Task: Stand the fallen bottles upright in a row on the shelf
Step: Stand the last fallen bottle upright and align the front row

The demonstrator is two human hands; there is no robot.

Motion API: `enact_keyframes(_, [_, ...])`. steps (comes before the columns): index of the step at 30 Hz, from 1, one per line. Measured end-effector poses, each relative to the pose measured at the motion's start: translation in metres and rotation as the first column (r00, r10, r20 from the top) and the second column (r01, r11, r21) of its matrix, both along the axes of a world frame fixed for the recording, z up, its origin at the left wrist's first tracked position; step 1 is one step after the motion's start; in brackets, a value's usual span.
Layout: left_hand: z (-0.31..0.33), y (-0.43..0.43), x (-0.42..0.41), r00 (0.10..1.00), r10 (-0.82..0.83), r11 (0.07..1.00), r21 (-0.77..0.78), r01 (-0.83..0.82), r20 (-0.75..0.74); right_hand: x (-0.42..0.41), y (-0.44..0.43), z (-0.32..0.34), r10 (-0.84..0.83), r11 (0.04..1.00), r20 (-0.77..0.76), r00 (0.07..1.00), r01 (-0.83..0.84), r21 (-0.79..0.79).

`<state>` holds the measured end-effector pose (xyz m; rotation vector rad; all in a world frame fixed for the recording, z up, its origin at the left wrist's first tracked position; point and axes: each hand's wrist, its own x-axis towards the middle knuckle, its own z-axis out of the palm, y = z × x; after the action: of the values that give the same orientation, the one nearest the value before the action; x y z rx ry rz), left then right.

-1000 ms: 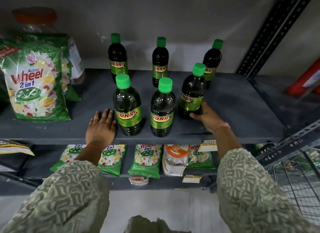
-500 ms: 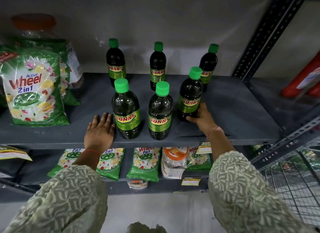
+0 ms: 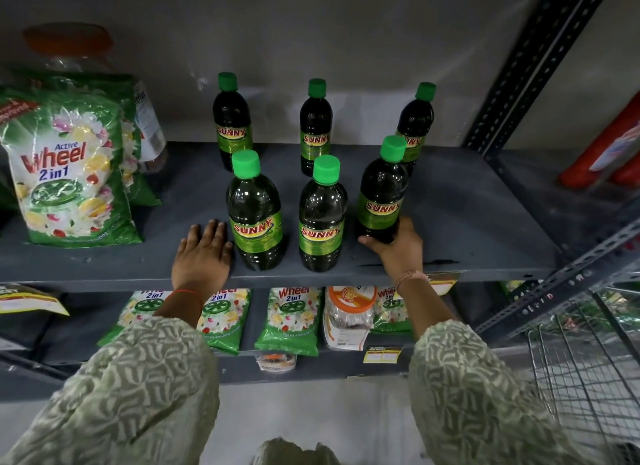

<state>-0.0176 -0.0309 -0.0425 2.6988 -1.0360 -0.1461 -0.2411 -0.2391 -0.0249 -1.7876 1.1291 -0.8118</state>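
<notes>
While the left hand (image 3: 202, 255) lies flat and open on the shelf (image 3: 467, 222) at lower center, the right hand (image 3: 398, 245) grips the base of the right front bottle (image 3: 381, 191); 6 bottles stand upright mid-frame in 2 rows.

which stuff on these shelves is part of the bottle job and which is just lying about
Part of the job:
- six dark plastic bottles with green caps, all upright; front three
- right hand gripping the front right bottle
- left hand flat on the grey metal shelf

Lying about:
- green detergent pouch
- orange-lidded clear jar
- wire basket
</notes>
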Motion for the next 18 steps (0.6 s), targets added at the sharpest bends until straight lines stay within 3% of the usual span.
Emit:
enact_keyframes(14, [-0.005, 0.005, -0.002, 1.0, -0.023, 0.999, -0.024, 0.023, 0.004, -0.033, 0.037, -0.01, -0.018, 0.998, -0.029, 0.999, 0.016, -0.052])
enact_keyframes(16, [-0.003, 0.007, -0.004, 0.999, -0.007, 0.994, -0.113, 0.004, -0.033, -0.034, 0.038, -0.011, -0.003, 0.999, -0.031, 1.0, 0.001, -0.047])
enact_keyframes(18, [-0.001, 0.015, -0.016, 0.993, 0.091, 0.921, -0.372, -0.113, -0.078, -0.036, 0.039, -0.01, 0.033, 0.999, -0.023, 0.999, -0.034, -0.04])
